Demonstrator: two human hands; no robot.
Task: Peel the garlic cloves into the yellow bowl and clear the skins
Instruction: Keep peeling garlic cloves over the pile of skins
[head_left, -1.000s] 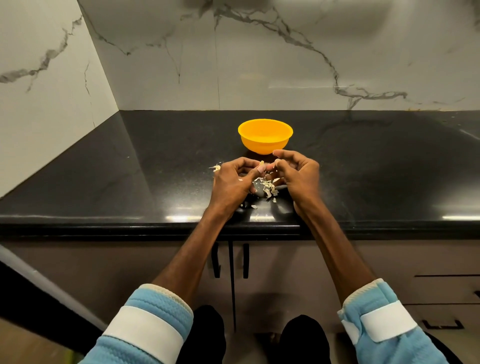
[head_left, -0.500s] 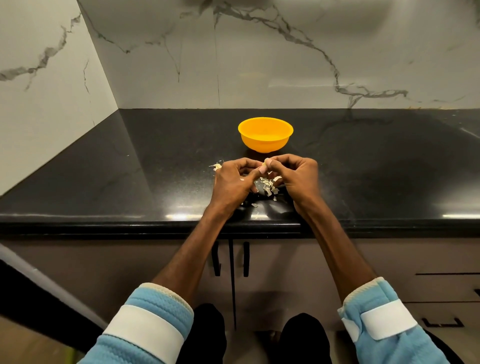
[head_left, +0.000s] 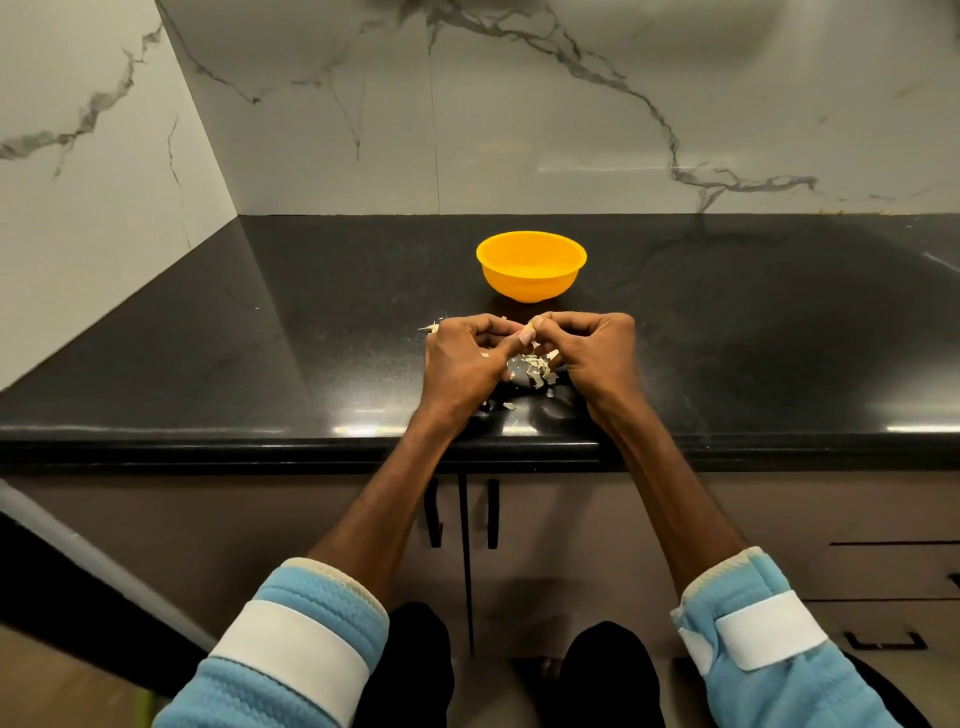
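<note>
- Pinching the garlic clove (head_left: 529, 328), left hand (head_left: 462, 364) and right hand (head_left: 597, 358) curl their fingers (head_left: 498, 332) tight.
- Clove likely small and slippery: grip its ends.
- Its skins (head_left: 535, 370) look papery, featherlight.

Both bare forearms reach up from the cuffs at 7 and 5 o'clock, converging toward 12, where the left hand (head_left: 465, 366) and right hand (head_left: 600, 358) sit knuckles-up side by side, fingers curled inward, fingertips (head_left: 523, 338) meeting to pinch a small garlic clove (head_left: 529, 328).
</note>
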